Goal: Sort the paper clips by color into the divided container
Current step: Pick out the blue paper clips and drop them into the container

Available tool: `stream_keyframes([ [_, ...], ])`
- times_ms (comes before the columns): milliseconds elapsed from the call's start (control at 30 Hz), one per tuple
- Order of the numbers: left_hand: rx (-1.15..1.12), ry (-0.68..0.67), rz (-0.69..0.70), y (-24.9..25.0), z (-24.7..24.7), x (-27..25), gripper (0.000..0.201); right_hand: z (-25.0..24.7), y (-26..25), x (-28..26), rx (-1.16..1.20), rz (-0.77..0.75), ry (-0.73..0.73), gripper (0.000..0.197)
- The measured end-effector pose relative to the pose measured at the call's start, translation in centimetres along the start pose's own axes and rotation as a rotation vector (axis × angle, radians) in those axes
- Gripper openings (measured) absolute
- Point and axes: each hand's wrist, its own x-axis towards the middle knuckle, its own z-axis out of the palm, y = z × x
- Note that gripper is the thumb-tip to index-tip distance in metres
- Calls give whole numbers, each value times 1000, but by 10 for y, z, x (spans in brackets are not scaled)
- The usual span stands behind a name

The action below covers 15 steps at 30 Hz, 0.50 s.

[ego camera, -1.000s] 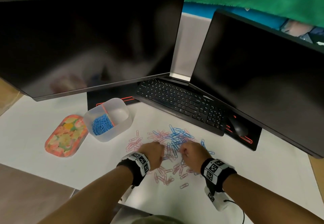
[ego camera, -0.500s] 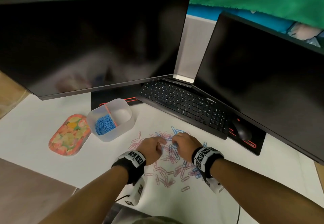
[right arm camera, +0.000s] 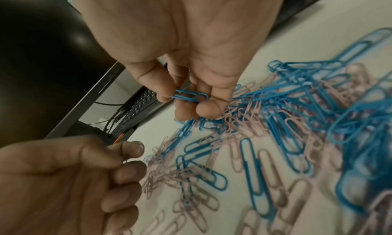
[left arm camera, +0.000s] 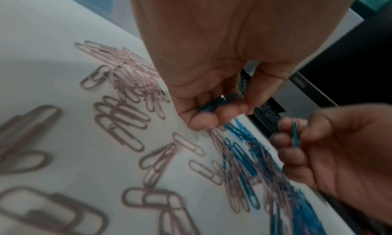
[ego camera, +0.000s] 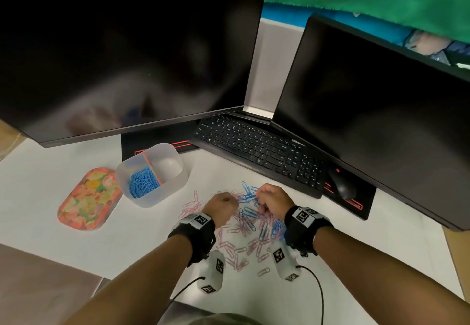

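A loose pile of pink and blue paper clips (ego camera: 245, 223) lies on the white desk. Left of it stands the translucent divided container (ego camera: 175, 184); blue clips (ego camera: 142, 184) fill its left compartment, and the right one looks bare. My left hand (ego camera: 223, 206) hovers over the pile's far left part, its fingers curled round a few blue clips (left arm camera: 218, 102). My right hand (ego camera: 269, 200) is just to its right and pinches one blue clip (right arm camera: 188, 96) between thumb and fingers, right above the heap.
A black keyboard (ego camera: 254, 144) and a mouse (ego camera: 342, 184) lie just beyond the pile, under two dark monitors (ego camera: 127, 57). A floral tray (ego camera: 86, 200) sits left of the container.
Both hands have moved away from me, to the far side of the pile, and closer together. The right hand now pinches a blue clip.
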Motion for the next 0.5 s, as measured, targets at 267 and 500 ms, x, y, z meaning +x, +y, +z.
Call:
stream_keyframes([
  [267, 841, 60, 274, -8, 7, 1, 12, 15, 5, -5, -533, -222, 1, 20],
  [500, 836, 38, 224, -13, -12, -4, 12, 27, 8, 2, -725, -287, -35, 26],
])
